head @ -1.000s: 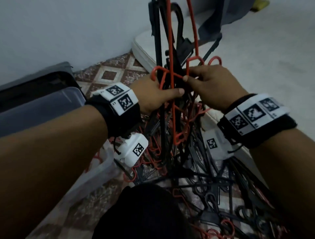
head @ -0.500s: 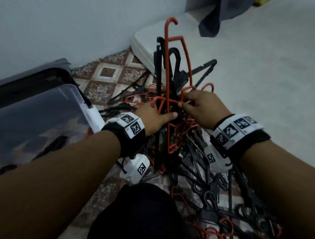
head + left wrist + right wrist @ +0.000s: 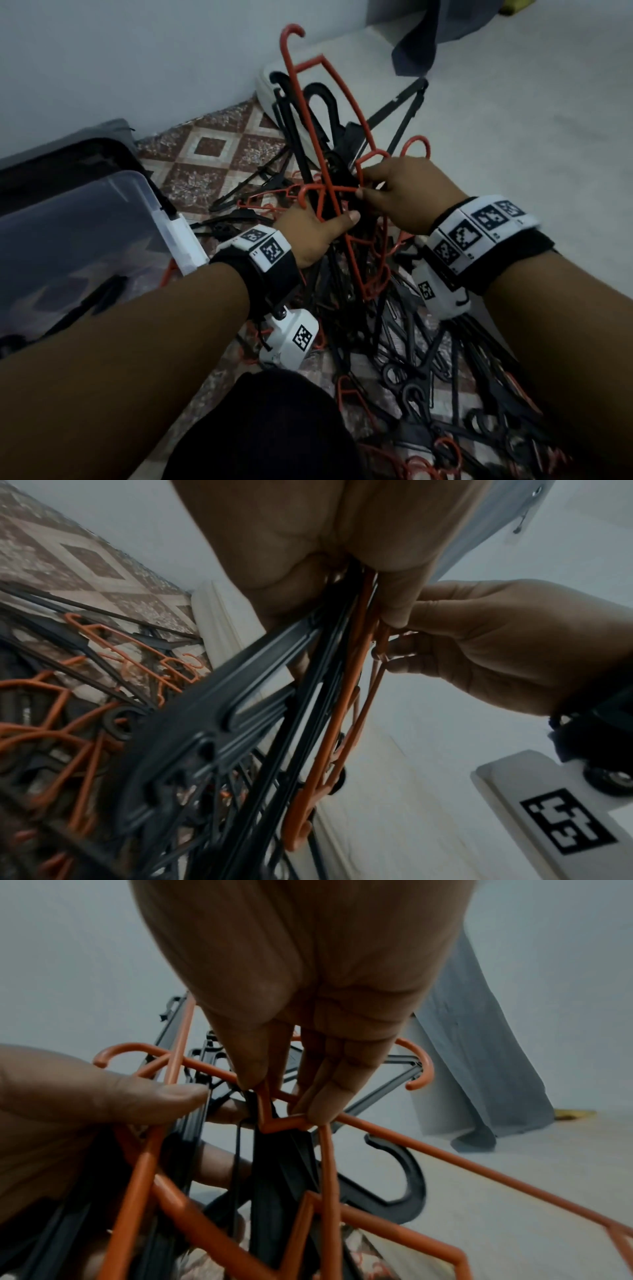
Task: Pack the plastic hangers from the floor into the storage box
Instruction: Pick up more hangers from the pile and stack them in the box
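A tangled bunch of red and black plastic hangers (image 3: 322,144) stands up from the floor pile (image 3: 428,359). My left hand (image 3: 318,229) grips the bunch around its middle, thumb across the bars (image 3: 329,631). My right hand (image 3: 407,192) pinches a red hanger (image 3: 284,1121) in the same bunch, fingertips (image 3: 318,1107) on its bend. The clear storage box (image 3: 171,226) lies at the left, a black hanger inside; its interior is partly hidden by my left arm.
A white mattress edge (image 3: 263,85) and wall lie behind the bunch. A dark case (image 3: 68,154) sits behind the box. Grey cloth (image 3: 418,44) hangs at the top right. Patterned floor tiles (image 3: 212,150) show between box and pile. My dark-clothed knee (image 3: 260,428) is below.
Both hands have come down with the bunch toward the floor pile, and the view has tilted so more of the storage box shows. Both keep their hold.
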